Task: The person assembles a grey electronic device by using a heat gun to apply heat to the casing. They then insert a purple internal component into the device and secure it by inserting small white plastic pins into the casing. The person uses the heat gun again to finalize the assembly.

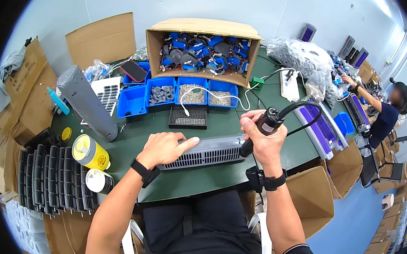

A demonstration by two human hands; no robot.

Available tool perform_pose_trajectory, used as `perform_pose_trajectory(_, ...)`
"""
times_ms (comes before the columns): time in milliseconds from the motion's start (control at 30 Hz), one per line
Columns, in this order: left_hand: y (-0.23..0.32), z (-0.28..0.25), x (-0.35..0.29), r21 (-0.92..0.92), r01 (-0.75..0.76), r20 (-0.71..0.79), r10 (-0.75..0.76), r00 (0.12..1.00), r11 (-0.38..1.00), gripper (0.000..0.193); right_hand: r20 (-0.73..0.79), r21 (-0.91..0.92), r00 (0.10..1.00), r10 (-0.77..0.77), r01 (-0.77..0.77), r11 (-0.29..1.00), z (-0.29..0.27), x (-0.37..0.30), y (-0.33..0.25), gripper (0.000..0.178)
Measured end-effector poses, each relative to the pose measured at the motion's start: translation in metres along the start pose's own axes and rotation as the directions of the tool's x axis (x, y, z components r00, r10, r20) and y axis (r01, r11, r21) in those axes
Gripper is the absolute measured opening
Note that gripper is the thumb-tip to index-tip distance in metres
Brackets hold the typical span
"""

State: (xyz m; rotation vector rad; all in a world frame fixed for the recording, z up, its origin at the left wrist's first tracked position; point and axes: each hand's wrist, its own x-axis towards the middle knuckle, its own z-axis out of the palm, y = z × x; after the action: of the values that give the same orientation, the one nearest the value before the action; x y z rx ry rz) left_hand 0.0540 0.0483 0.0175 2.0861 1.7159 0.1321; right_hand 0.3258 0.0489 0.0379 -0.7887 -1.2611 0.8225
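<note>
A long grey plastic housing [206, 152] with rows of slots lies across the green table in front of me. My left hand [165, 148] rests over its left end, fingers bent over the top and thumb pointing right, gripping it. In my right hand [266, 140] is a black electric screwdriver [269, 121], held upright with its nose down at the housing's right end. A black cord [307, 105] loops from its top. The screwdriver's bit and any screw under it are hidden.
Blue bins [160, 92] with small parts stand beyond a black perforated tray [188, 118]. Behind them is a carton [205, 28] of blue-and-grey parts. A tall grey housing [87, 102], yellow container [90, 152] and white-lidded cup [98, 180] stand left; purple-and-silver units [317, 129] lie right. A person [389, 112] works far right.
</note>
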Motion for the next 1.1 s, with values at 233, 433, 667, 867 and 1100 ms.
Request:
perform_pose_trajectory(233,-0.003,0.004,0.001,0.027,0.029,-0.001,-0.029,1.0,0.999,0.08,0.01,0.075,1.0,-0.005,0.004,0.997,-0.005,0.005,-0.02,0.013)
perform_pose_trajectory(433,0.023,0.015,0.004,0.002,0.048,-0.048,-0.048,0.998,0.999,0.082,0.086,0.278,0.99,-0.114,0.086,0.957,0.029,-0.004,-0.044,0.018)
perform_pose_trajectory(667,0.03,0.015,0.003,-0.045,0.054,-0.051,-0.057,0.997,0.998,0.082,0.097,0.221,0.99,-0.106,0.082,0.972,0.045,-0.012,-0.024,0.02)
perform_pose_trajectory(867,0.03,0.015,0.002,-0.031,0.043,-0.069,-0.045,0.997,0.999,0.083,0.058,0.218,0.996,-0.064,0.05,0.975,0.047,-0.015,-0.016,0.019)
perform_pose_trajectory(1100,0.031,0.013,0.001,-0.034,0.043,-0.076,-0.045,0.996,0.998,0.083,0.067,0.148,0.993,-0.097,0.086,0.985,0.056,-0.014,-0.029,0.018)
